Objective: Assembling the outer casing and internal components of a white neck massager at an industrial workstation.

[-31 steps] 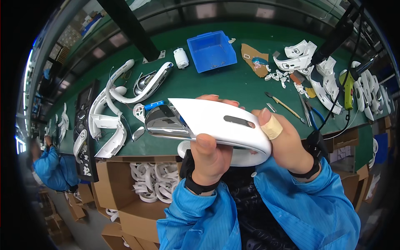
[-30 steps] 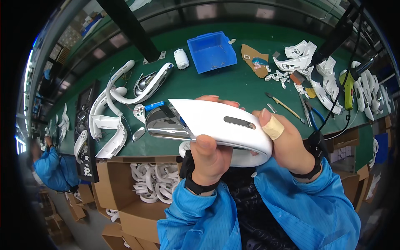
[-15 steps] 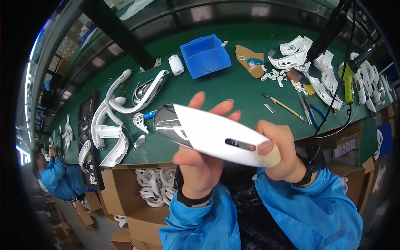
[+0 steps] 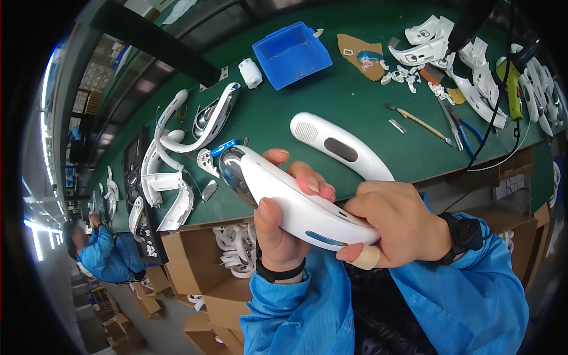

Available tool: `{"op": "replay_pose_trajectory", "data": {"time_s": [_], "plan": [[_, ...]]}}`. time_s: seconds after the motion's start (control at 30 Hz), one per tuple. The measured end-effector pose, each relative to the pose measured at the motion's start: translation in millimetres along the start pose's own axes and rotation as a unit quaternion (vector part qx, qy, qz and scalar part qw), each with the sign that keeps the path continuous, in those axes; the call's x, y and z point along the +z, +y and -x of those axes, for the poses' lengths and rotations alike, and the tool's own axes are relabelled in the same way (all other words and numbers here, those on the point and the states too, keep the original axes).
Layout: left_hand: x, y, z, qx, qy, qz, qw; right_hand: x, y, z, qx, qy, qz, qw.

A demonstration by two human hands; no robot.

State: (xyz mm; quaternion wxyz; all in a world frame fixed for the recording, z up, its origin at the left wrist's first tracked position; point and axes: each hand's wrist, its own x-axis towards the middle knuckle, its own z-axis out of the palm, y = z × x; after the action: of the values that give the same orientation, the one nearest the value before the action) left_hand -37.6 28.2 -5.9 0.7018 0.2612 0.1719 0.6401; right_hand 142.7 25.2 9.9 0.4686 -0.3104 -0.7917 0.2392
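Observation:
Both my hands hold a curved white plastic housing [image 4: 290, 198] with a glossy dark, see-through tip. It is tilted, its tip toward the upper left, and a bluish slot shows on its near side. My left hand [image 4: 287, 236] wraps it from below, thumb on the near side and fingers on the far side. My right hand [image 4: 396, 225] grips the lower right end; a bandage covers its thumb. Beyond them extends a white curved arm [image 4: 322, 139] with a speaker grille and a dark oval window. Its right end passes behind my right hand, so any join to the housing is hidden.
On the green mat are a blue bin [image 4: 293, 56], a white cylinder [image 4: 251, 73], tweezers [image 4: 452, 121], pliers [image 4: 472, 137] and white shells [image 4: 426, 50]. More curved housings [image 4: 160, 154] lie left, near a black tray [image 4: 155, 245]. Below stands a carton [image 4: 183, 254]. Another person [image 4: 112, 254] works far left.
My hands have turned the housing, so its slotted side now faces lower. The white arm with the grille has come into view beyond it. My right-hand fingers now lie across the housing's end.

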Motion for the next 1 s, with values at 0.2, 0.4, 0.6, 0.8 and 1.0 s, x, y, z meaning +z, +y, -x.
{"op": "replay_pose_trajectory", "data": {"time_s": [0.2,0.4,0.6,0.8,1.0], "plan": [[-4.0,5.2,11.5,-0.017,0.001,-0.029,0.999,2.7,2.7,5.9,-0.005,0.035,0.017,0.999],[7.3,9.6,11.2,0.018,0.057,-0.125,0.990,7.1,10.5,13.4,0.008,0.066,0.009,0.998],[16.8,5.6,8.2,0.020,0.123,-0.151,0.981,6.1,11.6,19.5,0.000,0.067,0.001,0.998],[20.8,-5.0,9.2,0.069,0.103,-0.119,0.985,5.7,7.2,26.3,-0.008,0.051,-0.011,0.999],[22.0,-5.4,9.2,0.087,0.116,-0.104,0.984,11.3,6.1,19.9,-0.005,0.049,0.006,0.999]]}}
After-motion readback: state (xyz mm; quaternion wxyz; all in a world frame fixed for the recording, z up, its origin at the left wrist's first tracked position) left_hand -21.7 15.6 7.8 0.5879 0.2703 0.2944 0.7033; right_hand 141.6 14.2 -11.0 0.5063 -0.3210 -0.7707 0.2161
